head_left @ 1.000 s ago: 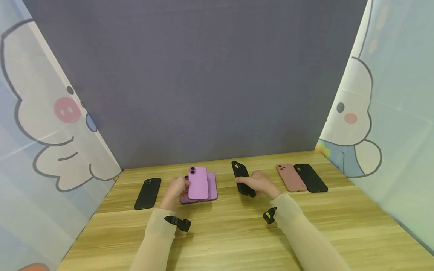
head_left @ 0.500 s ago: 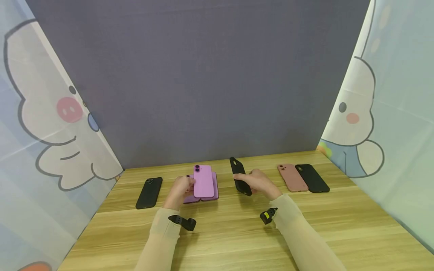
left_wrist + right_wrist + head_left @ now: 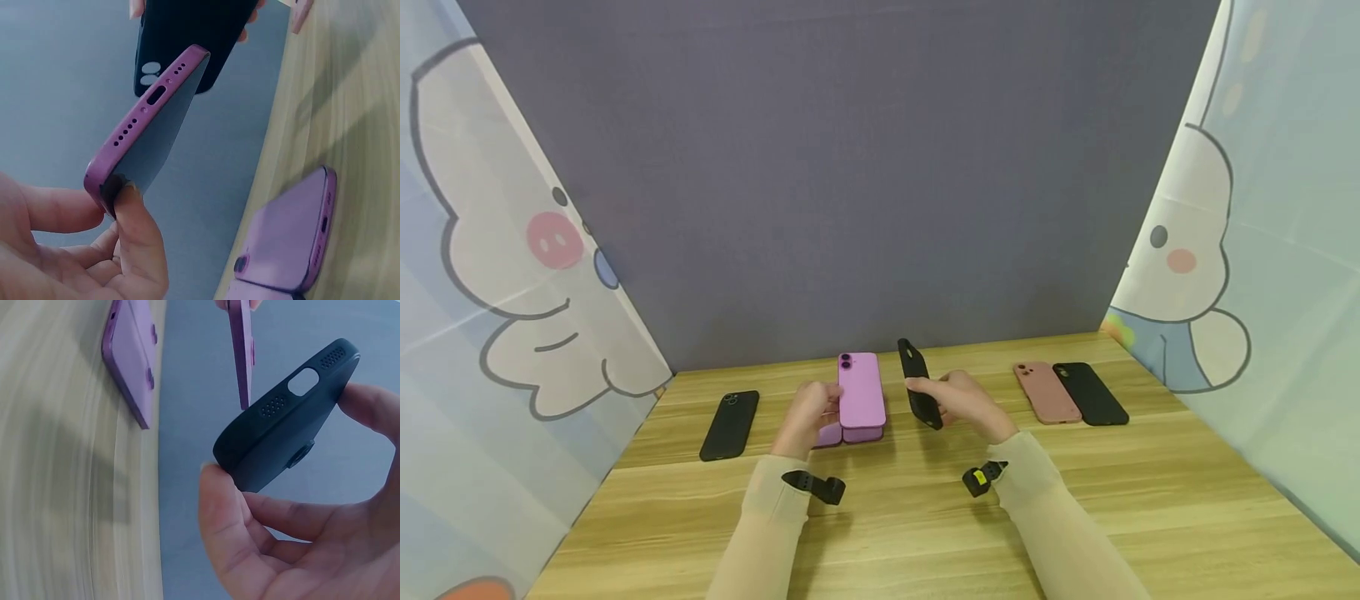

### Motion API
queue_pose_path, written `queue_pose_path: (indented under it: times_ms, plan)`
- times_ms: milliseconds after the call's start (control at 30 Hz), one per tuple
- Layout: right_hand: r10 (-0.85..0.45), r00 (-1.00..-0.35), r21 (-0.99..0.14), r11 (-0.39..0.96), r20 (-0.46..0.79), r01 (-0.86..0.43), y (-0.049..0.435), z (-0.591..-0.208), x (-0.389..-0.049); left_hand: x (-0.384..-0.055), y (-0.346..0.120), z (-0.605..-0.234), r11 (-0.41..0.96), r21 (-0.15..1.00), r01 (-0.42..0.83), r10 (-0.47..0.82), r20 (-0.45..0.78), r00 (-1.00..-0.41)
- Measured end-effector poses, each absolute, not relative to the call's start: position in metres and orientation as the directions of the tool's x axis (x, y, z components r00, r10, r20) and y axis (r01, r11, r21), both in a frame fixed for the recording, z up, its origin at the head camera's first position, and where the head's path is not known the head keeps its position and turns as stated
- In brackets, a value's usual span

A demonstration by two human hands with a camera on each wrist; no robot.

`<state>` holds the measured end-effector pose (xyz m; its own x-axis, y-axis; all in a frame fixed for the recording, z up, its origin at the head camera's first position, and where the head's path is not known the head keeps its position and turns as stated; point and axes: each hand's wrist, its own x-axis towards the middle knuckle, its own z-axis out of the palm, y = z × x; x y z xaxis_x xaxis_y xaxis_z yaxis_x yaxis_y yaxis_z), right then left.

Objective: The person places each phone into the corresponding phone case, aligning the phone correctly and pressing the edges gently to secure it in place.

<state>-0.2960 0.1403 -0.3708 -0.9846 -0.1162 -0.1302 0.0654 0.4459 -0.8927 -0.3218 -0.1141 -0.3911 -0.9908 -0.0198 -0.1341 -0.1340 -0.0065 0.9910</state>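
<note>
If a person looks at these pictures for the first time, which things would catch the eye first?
Probably the bright purple phone, which the left hand holds above two more purple phones on the wooden table. Just beside it, the right hand holds a tilted black case. The large cartoon figures at both sides of the scene may also draw attention.

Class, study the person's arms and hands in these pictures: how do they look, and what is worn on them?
The left sleeve and right sleeve are long, plain and cream. Near each cuff sits a black strap with a small black block; the right one shows a yellow mark. The left hand and right hand are ungloved.
</note>
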Motion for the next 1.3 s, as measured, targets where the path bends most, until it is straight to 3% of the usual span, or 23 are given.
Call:
queue_pose_path:
  times_ms: [567, 1300]
  plan:
    - [-0.110, -0.989, -0.957, 0.281, -0.102, 0.068, 0.129, -0.368, -0.293, -0.318, -0.100, -0.374, -0.119, 0.985, -0.126, 0.003, -0.127, -0.992]
    - [-0.298, -0.955, -0.999, -0.026, -0.013, 0.021, 0.129, -0.363, -0.291, -0.314, -0.090, -0.373, -0.133, 0.985, -0.106, 0.030, -0.103, -0.994]
